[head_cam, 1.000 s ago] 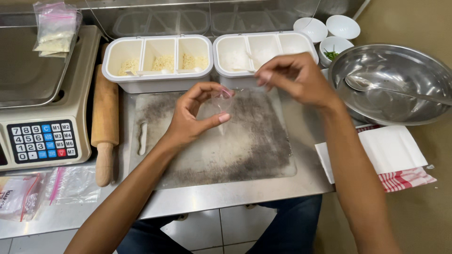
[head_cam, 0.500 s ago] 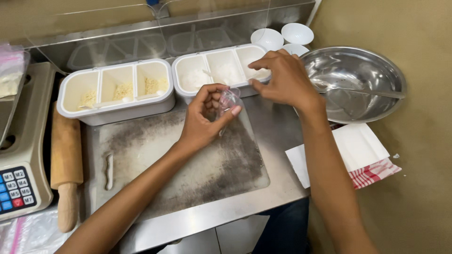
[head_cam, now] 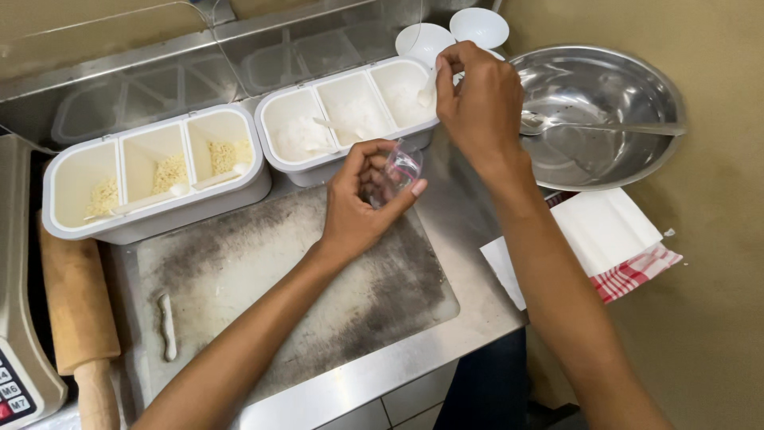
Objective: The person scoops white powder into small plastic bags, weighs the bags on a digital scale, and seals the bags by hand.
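Observation:
My left hand [head_cam: 358, 203] holds a small clear plastic bag [head_cam: 400, 169] open above the far edge of a floured cutting board [head_cam: 270, 287]. My right hand [head_cam: 477, 99] pinches the handle of a small white spoon [head_cam: 427, 89] in the right-most compartment of a white three-part container [head_cam: 350, 115] of white powder. The spoon's bowl is hidden in the compartment.
A second white three-part container [head_cam: 155, 179] with pale crumbs stands at the left. A wooden rolling pin [head_cam: 79, 314] and a scale [head_cam: 20, 350] lie far left. A steel bowl [head_cam: 613, 111] with a spoon, small white bowls [head_cam: 477, 28] and a folded cloth [head_cam: 605, 239] are at the right.
My right hand has moved from above the board to the right-most compartment and taken the spoon. My left hand keeps the small bag. The camera has shifted to the right.

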